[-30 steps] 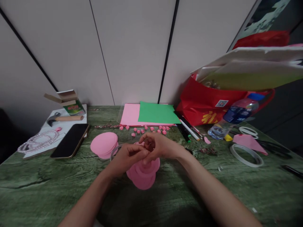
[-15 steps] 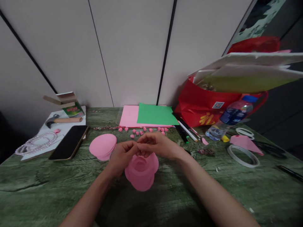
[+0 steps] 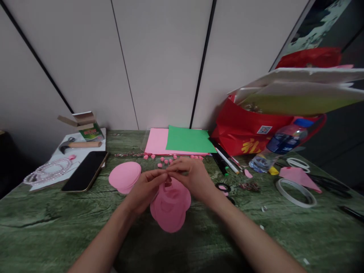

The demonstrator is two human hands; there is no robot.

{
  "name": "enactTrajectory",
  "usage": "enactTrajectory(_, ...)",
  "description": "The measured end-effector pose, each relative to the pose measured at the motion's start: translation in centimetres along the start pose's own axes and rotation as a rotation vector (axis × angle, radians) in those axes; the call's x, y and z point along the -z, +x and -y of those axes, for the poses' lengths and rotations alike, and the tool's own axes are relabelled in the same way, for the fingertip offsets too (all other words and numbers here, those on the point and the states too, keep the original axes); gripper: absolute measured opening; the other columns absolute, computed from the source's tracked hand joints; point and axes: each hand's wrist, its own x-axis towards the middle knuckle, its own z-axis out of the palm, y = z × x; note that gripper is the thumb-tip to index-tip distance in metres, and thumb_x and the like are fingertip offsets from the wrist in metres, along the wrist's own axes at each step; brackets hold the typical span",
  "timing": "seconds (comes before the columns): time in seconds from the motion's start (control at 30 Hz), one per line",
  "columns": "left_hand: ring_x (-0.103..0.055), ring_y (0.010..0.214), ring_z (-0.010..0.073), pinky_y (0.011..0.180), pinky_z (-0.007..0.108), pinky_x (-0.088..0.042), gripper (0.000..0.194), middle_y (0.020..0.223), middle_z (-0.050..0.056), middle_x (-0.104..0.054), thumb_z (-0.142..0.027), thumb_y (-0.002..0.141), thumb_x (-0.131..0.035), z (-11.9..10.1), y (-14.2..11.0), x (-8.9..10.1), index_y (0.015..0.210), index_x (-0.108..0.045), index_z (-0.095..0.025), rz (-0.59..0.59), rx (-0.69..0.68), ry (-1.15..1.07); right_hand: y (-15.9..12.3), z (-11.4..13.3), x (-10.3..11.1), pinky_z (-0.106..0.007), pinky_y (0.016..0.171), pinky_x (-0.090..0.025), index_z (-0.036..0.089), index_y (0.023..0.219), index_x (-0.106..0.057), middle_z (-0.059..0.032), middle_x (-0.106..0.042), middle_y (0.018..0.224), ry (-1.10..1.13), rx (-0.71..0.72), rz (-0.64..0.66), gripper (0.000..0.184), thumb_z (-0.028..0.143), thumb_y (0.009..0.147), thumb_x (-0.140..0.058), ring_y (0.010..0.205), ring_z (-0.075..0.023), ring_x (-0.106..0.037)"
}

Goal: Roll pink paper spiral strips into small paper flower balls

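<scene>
My left hand (image 3: 146, 189) and my right hand (image 3: 190, 175) meet fingertip to fingertip at the middle of the table, both closed in a pinch. Whatever is between the fingertips is too small and hidden to make out. Just below them lies a pink paper flower (image 3: 170, 220) of overlapping rounded petals, its upper part partly covered by my fingers. Left of my left hand sits a stack of pink paper circles (image 3: 125, 176). Several small pink paper rolls (image 3: 160, 165) lie scattered beyond my hands.
Pink and green paper sheets (image 3: 190, 139) lie by the wall. On the left are a phone (image 3: 85, 171), a hammer (image 3: 82, 144) and bead strings (image 3: 47, 171). A water bottle (image 3: 280, 144), red bag (image 3: 241, 127) and tape roll (image 3: 295, 193) are on the right.
The view has shifted slightly, and a small black ring now shows beside my right forearm. My fingertips stay pinched together, with my right hand turned a little.
</scene>
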Motion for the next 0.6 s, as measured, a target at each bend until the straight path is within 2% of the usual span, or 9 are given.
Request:
enactTrajectory(0.1, -0.058, 0.078, 0.0179, 0.076, 0.032, -0.044, 0.021, 0.079, 0.009, -0.067, -0.025, 0.066, -0.070, 0.03, 0.17, 0.08, 0.084, -0.071, -0.013, 0.023, 0.015, -0.068, -0.04, 0.09, -0.47, -0.034, 0.078, -0.045, 0.025, 0.078, -0.070, -0.0037, -0.069, 0.087, -0.072, 0.067, -0.052, 0.013, 0.016, 0.077, -0.060, 0.086, -0.0191, -0.060)
enactTrajectory(0.17, -0.058, 0.077, 0.0174, 0.077, 0.033, -0.044, 0.019, 0.078, 0.008, -0.066, -0.025, 0.067, -0.068, 0.21, 0.27, 0.12, 0.082, -0.071, -0.012, 0.019, -0.012, -0.045, -0.02, 0.18, -0.63, -0.035, 0.079, -0.045, 0.024, 0.075, -0.069, -0.0036, -0.069, 0.085, -0.041, 0.059, -0.073, 0.014, 0.014, 0.077, -0.060, 0.086, -0.0188, -0.061)
enactTrajectory(0.37, -0.053, 0.059, 0.0114, 0.063, 0.023, -0.042, 0.017, 0.057, -0.001, -0.060, -0.028, 0.073, -0.063, 0.38, 0.17, -0.10, 0.064, -0.068, -0.014, -0.182, -0.263, 0.301, 0.10, 0.07, -0.24, -0.032, 0.074, -0.051, 0.021, 0.067, -0.068, -0.0041, -0.070, 0.079, 0.288, -0.056, -0.128, 0.007, 0.015, 0.071, -0.064, 0.082, -0.0182, -0.064)
enactTrajectory(0.47, -0.053, 0.056, 0.0110, 0.061, 0.023, -0.043, 0.019, 0.052, -0.002, -0.057, -0.027, 0.076, -0.060, 0.08, -0.02, -0.24, 0.061, -0.065, -0.015, -0.190, -0.306, 0.360, 0.20, 0.15, 0.03, -0.033, 0.075, -0.052, 0.019, 0.066, -0.067, -0.0053, -0.070, 0.079, 0.436, -0.111, -0.152, 0.003, 0.017, 0.068, -0.066, 0.082, -0.0184, -0.065)
enactTrajectory(0.6, -0.052, 0.050, 0.0105, 0.054, 0.022, -0.042, 0.019, 0.050, -0.001, -0.057, -0.026, 0.075, -0.060, -0.22, -0.15, -0.45, 0.059, -0.063, -0.015, -0.169, -0.280, 0.325, 0.26, 0.41, 0.19, -0.034, 0.074, -0.053, 0.018, 0.064, -0.064, -0.0054, -0.071, 0.078, 0.530, -0.172, -0.131, 0.005, 0.019, 0.065, -0.069, 0.075, -0.0175, -0.066)
